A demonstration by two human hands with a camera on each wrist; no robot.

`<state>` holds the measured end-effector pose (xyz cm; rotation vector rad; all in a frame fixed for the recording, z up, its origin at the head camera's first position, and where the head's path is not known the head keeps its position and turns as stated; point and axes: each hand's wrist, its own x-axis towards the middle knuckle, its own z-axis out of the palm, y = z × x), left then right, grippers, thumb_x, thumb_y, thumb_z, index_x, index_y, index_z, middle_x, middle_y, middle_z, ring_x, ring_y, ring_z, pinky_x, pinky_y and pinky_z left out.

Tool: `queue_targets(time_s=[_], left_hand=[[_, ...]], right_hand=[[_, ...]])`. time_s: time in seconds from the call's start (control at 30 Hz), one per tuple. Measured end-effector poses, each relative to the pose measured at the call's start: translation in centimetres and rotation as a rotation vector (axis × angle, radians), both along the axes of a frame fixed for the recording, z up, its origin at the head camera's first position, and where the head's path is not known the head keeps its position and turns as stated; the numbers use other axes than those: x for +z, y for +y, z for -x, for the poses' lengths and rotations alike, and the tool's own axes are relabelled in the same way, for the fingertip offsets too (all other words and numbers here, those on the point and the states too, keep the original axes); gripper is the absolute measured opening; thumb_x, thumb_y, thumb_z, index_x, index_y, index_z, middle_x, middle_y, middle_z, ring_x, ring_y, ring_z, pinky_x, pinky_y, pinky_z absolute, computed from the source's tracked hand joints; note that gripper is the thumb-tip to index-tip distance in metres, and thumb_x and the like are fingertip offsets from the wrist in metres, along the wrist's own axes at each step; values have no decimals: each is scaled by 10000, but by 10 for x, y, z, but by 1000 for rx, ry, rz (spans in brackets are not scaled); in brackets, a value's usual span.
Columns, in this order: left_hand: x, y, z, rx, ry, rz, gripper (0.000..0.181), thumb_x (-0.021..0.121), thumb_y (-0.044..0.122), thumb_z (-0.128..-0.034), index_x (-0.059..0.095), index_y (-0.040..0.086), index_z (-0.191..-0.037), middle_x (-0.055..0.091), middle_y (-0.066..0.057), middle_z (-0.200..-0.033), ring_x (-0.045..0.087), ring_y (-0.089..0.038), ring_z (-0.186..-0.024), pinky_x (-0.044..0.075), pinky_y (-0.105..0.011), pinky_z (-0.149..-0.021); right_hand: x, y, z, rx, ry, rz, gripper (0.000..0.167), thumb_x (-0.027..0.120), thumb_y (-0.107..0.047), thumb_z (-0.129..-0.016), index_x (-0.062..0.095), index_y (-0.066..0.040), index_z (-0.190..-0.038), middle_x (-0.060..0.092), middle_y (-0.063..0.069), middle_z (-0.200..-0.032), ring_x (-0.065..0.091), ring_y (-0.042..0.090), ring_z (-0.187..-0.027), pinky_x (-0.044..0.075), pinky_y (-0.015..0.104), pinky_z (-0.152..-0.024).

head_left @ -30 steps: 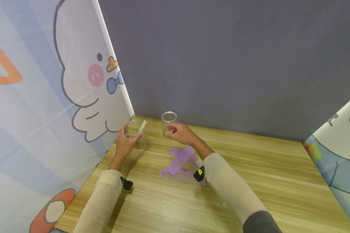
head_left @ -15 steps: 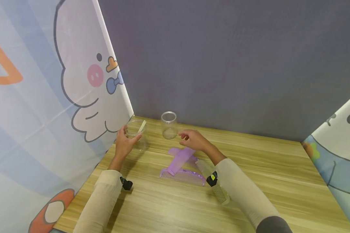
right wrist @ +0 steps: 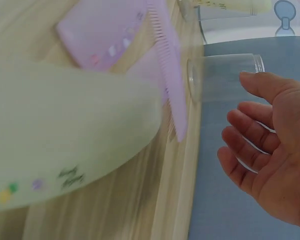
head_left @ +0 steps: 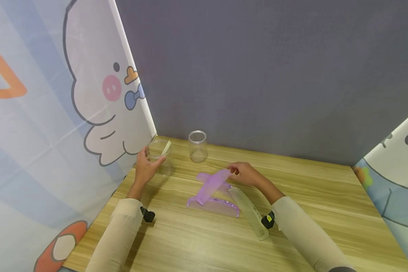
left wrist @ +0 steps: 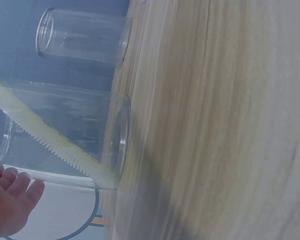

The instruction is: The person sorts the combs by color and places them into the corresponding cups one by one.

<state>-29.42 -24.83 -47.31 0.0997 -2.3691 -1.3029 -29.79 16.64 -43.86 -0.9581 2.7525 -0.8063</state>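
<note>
Here, nearest on the worktop (head_left: pixel 176 236) lies a pale comb (head_left: pixel 249 212), then 3 purple combs (head_left: pixel 211 187). The right hand (head_left: pixel 247 175), fingers apart, hangs near the uppermost; the step seems a pick-up, next calling for a pinch. The left hand (head_left: pixel 145 169) grips a wide jar (head_left: pixel 165 166) holding another pale comb (head_left: pixel 166 148); a smaller jar (head_left: pixel 198 148) stands beyond.

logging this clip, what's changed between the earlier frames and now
The right hand has moved away from the smaller jar, rightward and nearer, to beside the top purple comb, with no grip visible. The pale comb on the table shows more fully. The left hand still grips the larger jar; both jars stay put.
</note>
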Motion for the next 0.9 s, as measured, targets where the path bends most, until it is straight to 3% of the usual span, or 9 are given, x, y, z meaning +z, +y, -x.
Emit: queue_targets(time_s=[0.2,0.4,0.63,0.8,0.9], left_hand=[[1,1,-1,-7,-3,-13,978,833,414,-836,324,-50,-1530,408,-310,-1448,437,-468,-1333,428,-592,-1091],[3,2,-2,-5,-20,-24,976,830,411,-840,315,-38,-1537,396,-300,-1467,424,-461,-1352,426,-587,-1098],[1,1,-2,-16,-26,-23,991,823,436,-843,305,-37,-1544,392,-299,-1469,420,-461,-1353,432,-587,-1092],[1,1,-1,-14,-26,-29,989,828,438,-837,317,-39,-1536,398,-301,-1459,429,-461,-1335,426,-585,-1094],[1,0,-1,-15,-20,-35,979,836,439,-828,338,-41,-1520,407,-302,-1444,437,-458,-1317,430,-586,-1085]], right_hand=[[-9,18,-9,-16,38,-35,400,727,-189,-924,667,68,-1225,732,179,-1046,694,297,-950,582,416,-811],[-20,34,-19,-49,22,-48,409,772,-206,-877,681,60,-1174,739,161,-1006,696,260,-921,585,410,-811],[-35,47,-34,-93,-55,-63,413,794,-232,-854,673,29,-1151,722,74,-956,667,185,-887,568,370,-785],[-41,52,-43,-131,-125,-66,391,835,-261,-830,636,-33,-1077,635,-22,-862,561,101,-779,494,285,-710],[-44,53,-48,-110,-117,-61,387,858,-256,-802,610,-40,-1005,593,-17,-811,509,101,-724,458,261,-662]])
